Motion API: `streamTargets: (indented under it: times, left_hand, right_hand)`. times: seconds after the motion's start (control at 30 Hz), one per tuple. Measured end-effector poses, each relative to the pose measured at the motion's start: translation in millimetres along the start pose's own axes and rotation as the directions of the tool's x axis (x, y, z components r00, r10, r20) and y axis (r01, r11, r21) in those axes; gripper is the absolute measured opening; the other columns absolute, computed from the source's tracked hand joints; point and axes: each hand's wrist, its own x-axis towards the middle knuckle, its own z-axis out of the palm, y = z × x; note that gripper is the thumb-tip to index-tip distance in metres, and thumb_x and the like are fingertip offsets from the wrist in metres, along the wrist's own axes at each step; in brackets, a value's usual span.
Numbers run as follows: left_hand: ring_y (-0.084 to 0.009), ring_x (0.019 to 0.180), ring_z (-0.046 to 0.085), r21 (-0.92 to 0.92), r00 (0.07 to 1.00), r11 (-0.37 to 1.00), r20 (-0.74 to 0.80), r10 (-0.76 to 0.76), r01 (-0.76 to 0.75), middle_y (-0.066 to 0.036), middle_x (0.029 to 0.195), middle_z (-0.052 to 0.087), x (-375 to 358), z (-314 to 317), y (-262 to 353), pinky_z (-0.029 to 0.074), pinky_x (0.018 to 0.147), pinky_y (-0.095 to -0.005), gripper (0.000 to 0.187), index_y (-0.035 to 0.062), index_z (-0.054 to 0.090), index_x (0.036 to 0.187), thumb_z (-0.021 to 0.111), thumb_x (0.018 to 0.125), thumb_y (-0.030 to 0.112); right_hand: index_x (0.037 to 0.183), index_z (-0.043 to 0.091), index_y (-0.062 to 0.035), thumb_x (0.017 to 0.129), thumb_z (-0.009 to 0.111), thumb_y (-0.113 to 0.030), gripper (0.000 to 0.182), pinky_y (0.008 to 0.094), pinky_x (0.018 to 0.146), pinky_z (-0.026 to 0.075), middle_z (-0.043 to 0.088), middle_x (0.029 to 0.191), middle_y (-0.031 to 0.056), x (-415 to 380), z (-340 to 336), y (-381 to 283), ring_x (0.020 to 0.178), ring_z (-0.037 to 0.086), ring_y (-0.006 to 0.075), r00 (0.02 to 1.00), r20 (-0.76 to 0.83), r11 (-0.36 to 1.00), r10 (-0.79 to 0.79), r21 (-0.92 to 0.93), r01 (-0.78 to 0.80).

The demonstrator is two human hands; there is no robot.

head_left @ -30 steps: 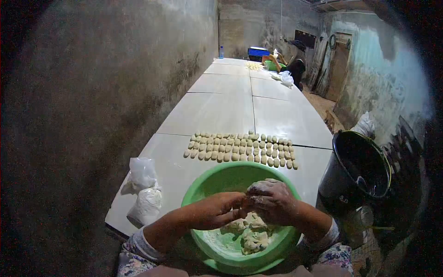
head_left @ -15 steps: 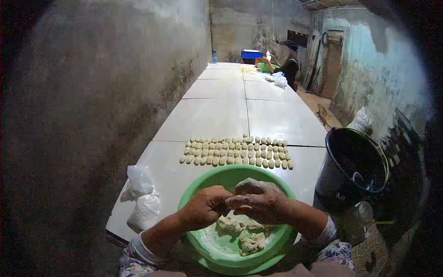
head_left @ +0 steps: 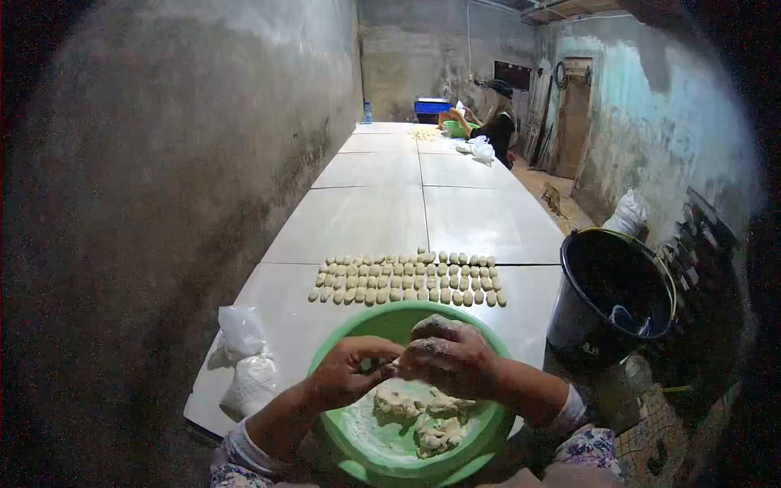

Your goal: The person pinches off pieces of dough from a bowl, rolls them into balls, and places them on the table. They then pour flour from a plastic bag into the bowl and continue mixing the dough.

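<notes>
Both hands meet above a green basin (head_left: 346, 455). My left hand (head_left: 355, 372) has its fingers pinched together at the fingertips of my right hand. Flour whitens the knuckles of my right hand (head_left: 449, 355), whose fingers are curled closed. Whatever lies between the hands is too hidden to name. Below them in the basin are lumps of pale dough (head_left: 439, 435) on loose flour. Just past the basin, several rows of small oval dough pieces (head_left: 407, 283) lie on the white table (head_left: 358, 220).
Plastic bags of white powder (head_left: 250, 384) lie on the table at the left. A black bucket (head_left: 582, 325) stands at the right. At the far end are a person (head_left: 496, 122), another green basin (head_left: 462, 128), a blue crate (head_left: 432, 106) and a bottle (head_left: 368, 112).
The view has tilted up a little, so the table scene sits lower. My hands stay together over the basin, with slightly shifted fingers.
</notes>
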Motion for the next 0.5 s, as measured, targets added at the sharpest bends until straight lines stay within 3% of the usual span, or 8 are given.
streamTargets:
  times: [0.07, 0.13, 0.33, 0.4, 0.47, 0.5]
  left_hand:
    - [-0.0146, 0.092, 0.060, 0.086, 0.999, 0.996, 0.026, 0.034, -0.036, -0.010, 0.096, 0.064, -0.8, -2.9, -8.6, 0.048, 0.083, -0.0298, 0.021, -0.0008, 0.062, 0.109, 0.059, 0.091, 0.010]
    - [-0.0154, 0.090, 0.060, 0.029, 0.997, 0.997, 0.015, 0.075, -0.075, -0.011, 0.092, 0.064, 0.1, -2.2, -15.7, 0.047, 0.083, -0.0306, 0.022, 0.0000, 0.062, 0.109, 0.056, 0.093, 0.015]
    - [-0.0143, 0.089, 0.059, -0.085, 0.996, 0.995, 0.071, -0.054, 0.060, -0.010, 0.093, 0.064, -1.5, -0.5, -20.0, 0.047, 0.082, -0.0298, 0.023, -0.0019, 0.060, 0.107, 0.053, 0.095, 0.017]
    - [-0.0147, 0.088, 0.059, -0.020, 0.989, 0.998, 0.139, -0.049, 0.053, -0.010, 0.094, 0.064, -0.4, -1.9, -26.6, 0.047, 0.082, -0.0302, 0.026, -0.0027, 0.059, 0.106, 0.052, 0.096, 0.020]
    - [-0.0149, 0.088, 0.059, 0.020, 0.990, 0.998, 0.127, -0.068, 0.066, -0.010, 0.094, 0.065, -0.5, -0.4, -22.5, 0.047, 0.082, -0.0306, 0.028, -0.0027, 0.059, 0.105, 0.052, 0.096, 0.023]
    - [-0.0151, 0.088, 0.059, 0.063, 0.991, 0.995, 0.113, -0.078, 0.071, -0.011, 0.093, 0.065, 0.1, -0.4, -20.5, 0.047, 0.082, -0.0310, 0.030, -0.0027, 0.059, 0.104, 0.052, 0.096, 0.025]
  right_hand:
    - [0.098, 0.056, -0.0054, 0.076, 0.072, -0.015, 0.028, 0.0418, 0.062, 0.051, 0.059, 0.093, 0.0166, 1.5, -0.3, -1.6, 0.075, 0.061, 0.0361, 1.000, -0.010, 0.999, 0.030, 0.042, -0.029]
    - [0.097, 0.057, -0.0052, 0.076, 0.073, -0.017, 0.029, 0.0415, 0.063, 0.051, 0.058, 0.095, 0.0172, 8.3, -7.8, -11.5, 0.075, 0.061, 0.0361, 0.997, 0.031, 0.990, 0.072, 0.118, -0.075]
    - [0.099, 0.056, -0.0047, 0.081, 0.069, -0.022, 0.028, 0.0421, 0.063, 0.052, 0.058, 0.097, 0.0185, 3.4, -4.9, -6.0, 0.076, 0.062, 0.0367, 0.995, 0.080, 0.999, 0.051, 0.007, -0.051]
    - [0.099, 0.056, -0.0045, 0.082, 0.067, -0.021, 0.026, 0.0422, 0.063, 0.052, 0.059, 0.096, 0.0187, 1.5, -1.8, -3.3, 0.076, 0.062, 0.0369, 0.996, 0.077, 0.998, 0.054, 0.012, -0.055]
    - [0.099, 0.056, -0.0038, 0.083, 0.064, -0.017, 0.023, 0.0421, 0.063, 0.052, 0.059, 0.095, 0.0188, 0.0, 0.5, 0.4, 0.076, 0.062, 0.0370, 0.995, 0.093, 0.996, -0.031, -0.076, 0.038]
    - [0.099, 0.056, -0.0041, 0.084, 0.063, -0.017, 0.021, 0.0428, 0.062, 0.051, 0.060, 0.094, 0.0182, 3.7, -3.7, -4.0, 0.076, 0.062, 0.0369, 0.994, 0.102, 0.999, 0.046, 0.005, -0.047]
